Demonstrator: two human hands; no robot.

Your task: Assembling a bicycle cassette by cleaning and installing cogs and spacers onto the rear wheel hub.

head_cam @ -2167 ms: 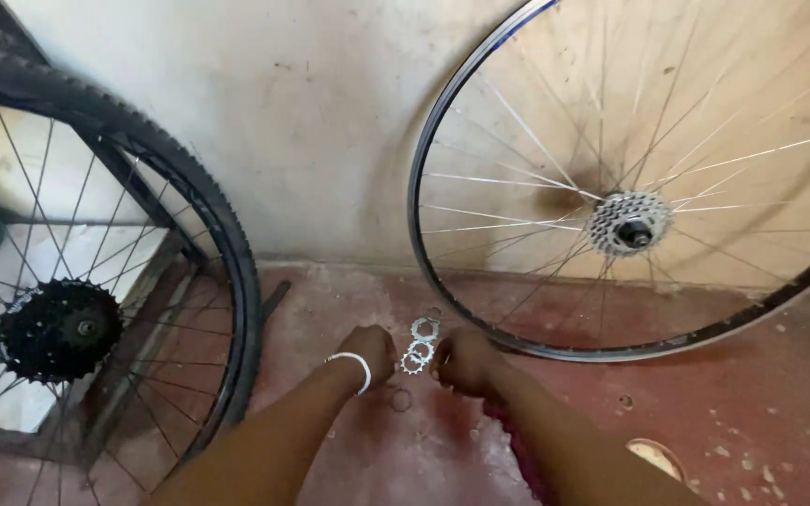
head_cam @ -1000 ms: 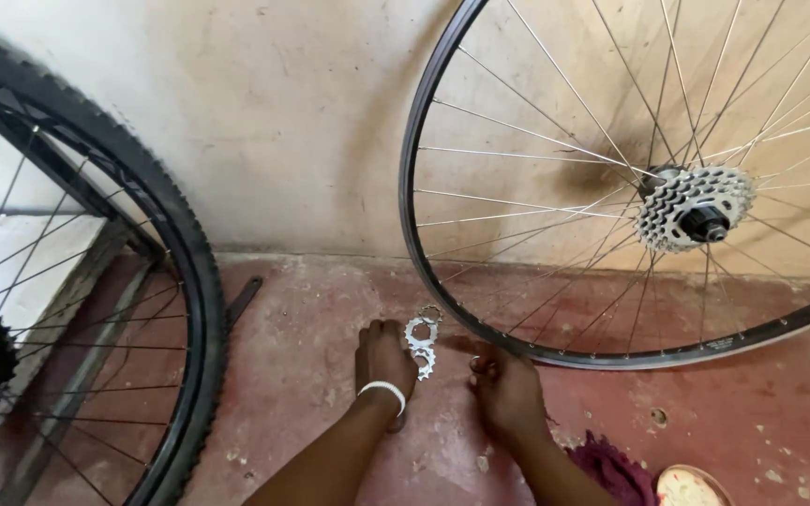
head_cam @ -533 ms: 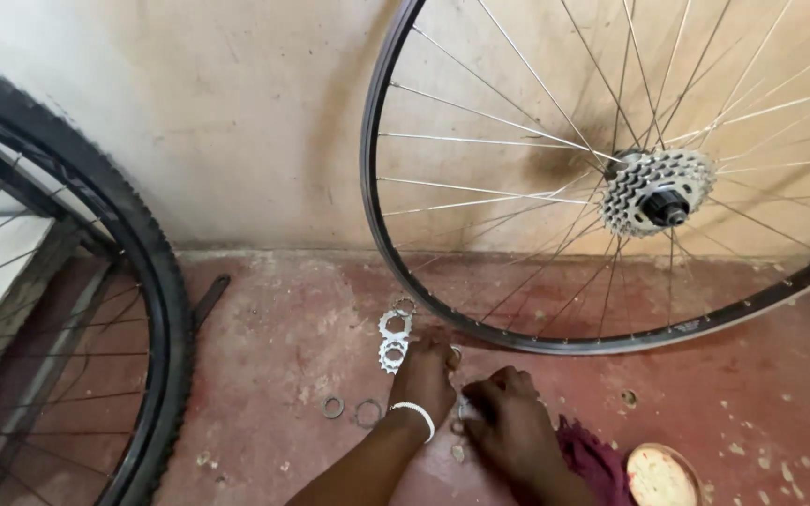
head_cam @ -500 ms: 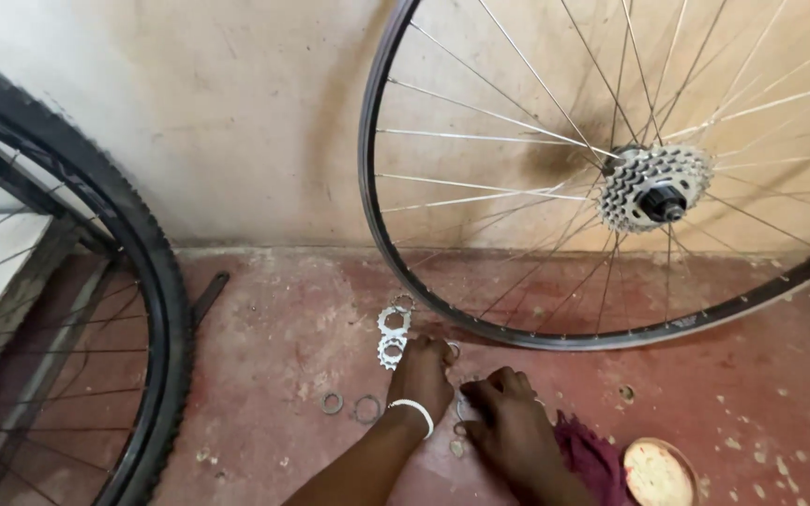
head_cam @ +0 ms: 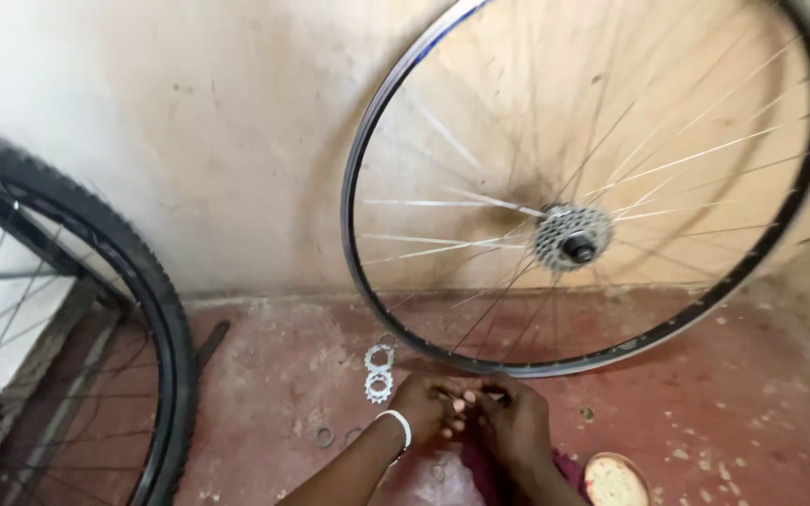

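A worn red floor [head_cam: 733, 394] meets a stained pale wall across the middle of the frame. Low in the centre, the left hand [head_cam: 424, 410], with a white bracelet at the wrist, and the right hand [head_cam: 515, 424] press together, fingers curled inward; whatever they pinch is too small and blurred to make out. Just left of them two small sprockets [head_cam: 379, 372] lie on the floor, with two thin rings [head_cam: 337, 437] lower left. A dark red cloth [head_cam: 480, 468] is mostly hidden under the hands. A round tin [head_cam: 615, 480] is cut off at the bottom edge. Behind, a bare rim wheel [head_cam: 574, 187] with a cog cluster leans on the wall; a tyred wheel [head_cam: 96, 309] is cut off at the left.
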